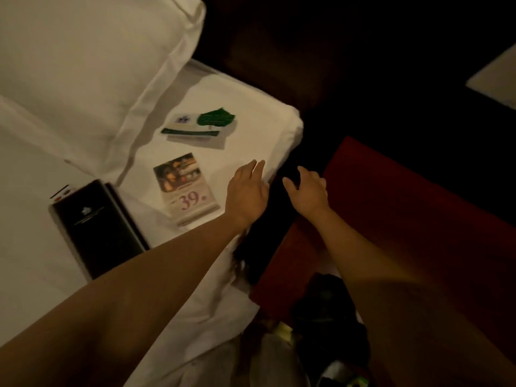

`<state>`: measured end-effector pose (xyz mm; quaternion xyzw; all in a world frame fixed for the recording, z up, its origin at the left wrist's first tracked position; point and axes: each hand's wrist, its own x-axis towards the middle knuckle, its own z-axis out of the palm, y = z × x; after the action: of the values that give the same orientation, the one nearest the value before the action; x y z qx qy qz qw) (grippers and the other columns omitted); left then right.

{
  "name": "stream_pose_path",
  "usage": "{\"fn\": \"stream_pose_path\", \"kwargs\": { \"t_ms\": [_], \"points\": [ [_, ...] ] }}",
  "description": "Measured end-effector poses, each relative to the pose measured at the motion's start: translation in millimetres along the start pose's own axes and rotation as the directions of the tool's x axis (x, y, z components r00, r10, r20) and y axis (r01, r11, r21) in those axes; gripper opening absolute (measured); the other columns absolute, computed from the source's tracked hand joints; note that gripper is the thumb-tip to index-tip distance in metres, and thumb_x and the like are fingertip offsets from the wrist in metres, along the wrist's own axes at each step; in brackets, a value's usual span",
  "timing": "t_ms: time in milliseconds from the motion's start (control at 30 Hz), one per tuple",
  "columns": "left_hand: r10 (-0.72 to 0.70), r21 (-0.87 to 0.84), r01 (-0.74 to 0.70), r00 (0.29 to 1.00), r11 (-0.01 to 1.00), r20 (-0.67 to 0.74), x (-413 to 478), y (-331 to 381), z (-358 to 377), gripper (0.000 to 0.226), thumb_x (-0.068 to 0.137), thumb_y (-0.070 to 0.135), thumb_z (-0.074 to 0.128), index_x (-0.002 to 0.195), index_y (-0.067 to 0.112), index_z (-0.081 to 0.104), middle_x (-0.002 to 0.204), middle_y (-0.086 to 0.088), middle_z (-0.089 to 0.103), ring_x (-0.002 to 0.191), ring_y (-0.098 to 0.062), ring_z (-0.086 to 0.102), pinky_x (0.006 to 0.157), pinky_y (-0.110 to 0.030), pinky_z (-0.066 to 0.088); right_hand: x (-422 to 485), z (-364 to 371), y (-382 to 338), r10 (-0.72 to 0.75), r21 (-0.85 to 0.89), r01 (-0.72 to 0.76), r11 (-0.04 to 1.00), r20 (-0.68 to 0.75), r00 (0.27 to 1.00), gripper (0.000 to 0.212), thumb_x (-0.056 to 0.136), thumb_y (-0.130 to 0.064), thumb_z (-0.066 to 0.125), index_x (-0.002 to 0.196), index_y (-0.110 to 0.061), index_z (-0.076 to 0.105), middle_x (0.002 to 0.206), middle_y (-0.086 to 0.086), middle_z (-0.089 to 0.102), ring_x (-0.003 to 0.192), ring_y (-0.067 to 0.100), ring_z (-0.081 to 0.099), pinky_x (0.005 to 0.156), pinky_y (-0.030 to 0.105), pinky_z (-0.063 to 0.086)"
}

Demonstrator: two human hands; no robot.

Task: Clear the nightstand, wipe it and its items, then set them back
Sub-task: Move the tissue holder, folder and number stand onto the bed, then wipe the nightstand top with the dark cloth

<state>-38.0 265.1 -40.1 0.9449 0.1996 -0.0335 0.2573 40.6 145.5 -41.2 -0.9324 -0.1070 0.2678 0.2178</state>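
Several nightstand items lie on the white bed sheet (240,101): a black folder (97,230) at the left, a small card stand printed "39" (184,188) in the middle, and a green leaf-shaped card on white notepads (203,127) further back. My left hand (247,191) hovers over the bed's right edge, fingers spread, holding nothing. My right hand (307,191) is just beyond that edge, over the dark gap beside the bed, fingers curved and apart, empty. The nightstand cannot be made out in the dark area at the upper right.
White pillows (83,65) fill the upper left. A red carpet or bench surface (405,219) runs along the right of the bed. Dark shoes or a bag (329,317) sit on the floor at the bottom. A pale surface corner (497,71) shows at far right.
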Motion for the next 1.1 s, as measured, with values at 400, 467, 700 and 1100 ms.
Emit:
{"fn": "stream_pose_path", "kwargs": {
  "t_ms": [400,467,700,1100],
  "points": [
    [0.304,0.044,-0.332,0.902,0.942,0.307,-12,131,105,0.057,0.098,0.033,0.038,0.150,0.018,0.021,0.159,-0.006,0.019,0.146,-0.026,0.016,0.119,-0.041,0.019,-66,-44,181,0.341,0.190,-0.307,0.932,-0.180,0.923,0.058,0.096,-0.043,0.040,0.145,-0.013,0.029,0.148,0.012,0.034,0.134,0.032,0.029,0.109,0.044,0.028],
    [0.343,0.027,-0.378,0.867,0.925,0.361,-18,148,123,0.057,0.098,0.035,0.038,0.150,0.021,0.019,0.160,-0.004,0.014,0.148,-0.024,0.009,0.121,-0.044,0.013,-82,-44,205,0.369,0.223,-0.318,0.922,-0.246,0.896,0.056,0.096,-0.040,0.042,0.143,-0.013,0.032,0.146,0.012,0.036,0.132,0.032,0.031,0.108,0.044,0.030],
    [0.514,0.154,-0.626,0.736,0.765,0.441,-22,179,176,0.057,0.097,0.045,0.032,0.150,0.029,0.016,0.161,-0.001,0.007,0.149,-0.021,0.000,0.118,-0.047,-0.005,-131,-35,261,0.412,0.229,-0.349,0.909,-0.354,0.840,0.051,0.095,-0.036,0.042,0.141,-0.015,0.035,0.144,0.009,0.038,0.129,0.029,0.033,0.105,0.041,0.030],
    [0.613,0.299,-0.722,0.689,0.624,0.386,-21,164,197,0.061,0.095,0.053,0.011,0.151,0.029,0.006,0.162,-0.002,0.001,0.149,-0.021,-0.003,0.118,-0.051,-0.005,-225,55,150,0.092,-0.063,-0.113,0.992,-0.270,0.959,0.057,0.084,-0.046,0.043,0.134,-0.018,0.048,0.139,0.009,0.052,0.130,0.030,0.048,0.104,0.050,0.040]
  ]
}}
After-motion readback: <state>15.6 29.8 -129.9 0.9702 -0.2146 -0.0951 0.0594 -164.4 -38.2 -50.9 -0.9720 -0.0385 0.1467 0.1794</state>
